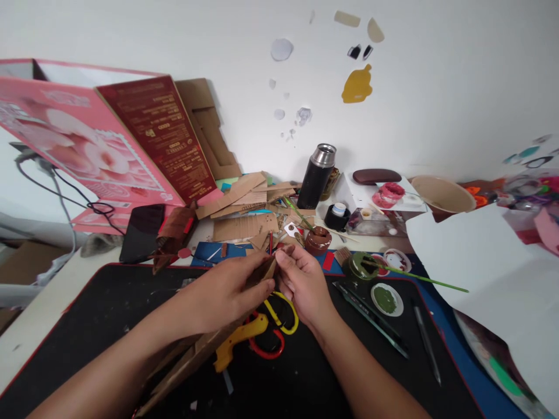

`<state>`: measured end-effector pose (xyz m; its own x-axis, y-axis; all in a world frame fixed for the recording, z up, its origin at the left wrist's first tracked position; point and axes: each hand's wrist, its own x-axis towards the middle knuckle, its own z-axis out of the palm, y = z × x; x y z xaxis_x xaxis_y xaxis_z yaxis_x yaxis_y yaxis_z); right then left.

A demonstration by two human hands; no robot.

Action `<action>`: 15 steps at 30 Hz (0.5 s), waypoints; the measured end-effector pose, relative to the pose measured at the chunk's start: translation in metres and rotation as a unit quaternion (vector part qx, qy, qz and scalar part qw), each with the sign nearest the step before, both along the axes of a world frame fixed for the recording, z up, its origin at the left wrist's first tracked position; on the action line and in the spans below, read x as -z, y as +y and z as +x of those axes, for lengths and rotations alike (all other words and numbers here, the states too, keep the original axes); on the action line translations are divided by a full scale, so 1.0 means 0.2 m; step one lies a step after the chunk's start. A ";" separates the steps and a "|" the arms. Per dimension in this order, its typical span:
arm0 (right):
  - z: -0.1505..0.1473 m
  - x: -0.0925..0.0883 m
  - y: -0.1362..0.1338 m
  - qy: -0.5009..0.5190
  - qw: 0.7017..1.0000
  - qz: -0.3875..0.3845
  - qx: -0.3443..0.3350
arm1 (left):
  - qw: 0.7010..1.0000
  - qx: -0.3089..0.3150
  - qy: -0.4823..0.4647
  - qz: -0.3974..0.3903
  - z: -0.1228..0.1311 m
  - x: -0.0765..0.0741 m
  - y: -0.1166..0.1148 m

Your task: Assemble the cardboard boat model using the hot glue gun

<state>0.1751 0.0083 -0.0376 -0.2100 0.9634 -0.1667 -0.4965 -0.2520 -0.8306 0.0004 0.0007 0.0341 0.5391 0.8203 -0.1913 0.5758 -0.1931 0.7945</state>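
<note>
A long folded piece of brown cardboard [192,366] slants up from the lower left to my fingers. My left hand [227,291] is closed around its upper part, thumb on the near side. At the tip, my right hand [301,282] pinches the cardboard's end between thumb and fingers. Beneath both hands lie a yellow hot glue gun [240,340] and scissors with a yellow handle loop [288,314] and a red handle loop [268,349]. The scissor blades are hidden.
Behind the black mat [297,390] are cardboard scraps [244,201], a black thermos [317,177], a brown paint jar [318,240] and a green paint jar [362,265] with a brush across it. Pens [371,320] lie right. A pink box [87,139] and phone [143,233] stand left.
</note>
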 end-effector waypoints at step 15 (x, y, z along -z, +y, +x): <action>-0.01 0.02 -0.01 0.017 1.000 0.001 -0.011 | 0.999 -0.020 -0.013 0.030 0.03 0.06 0.01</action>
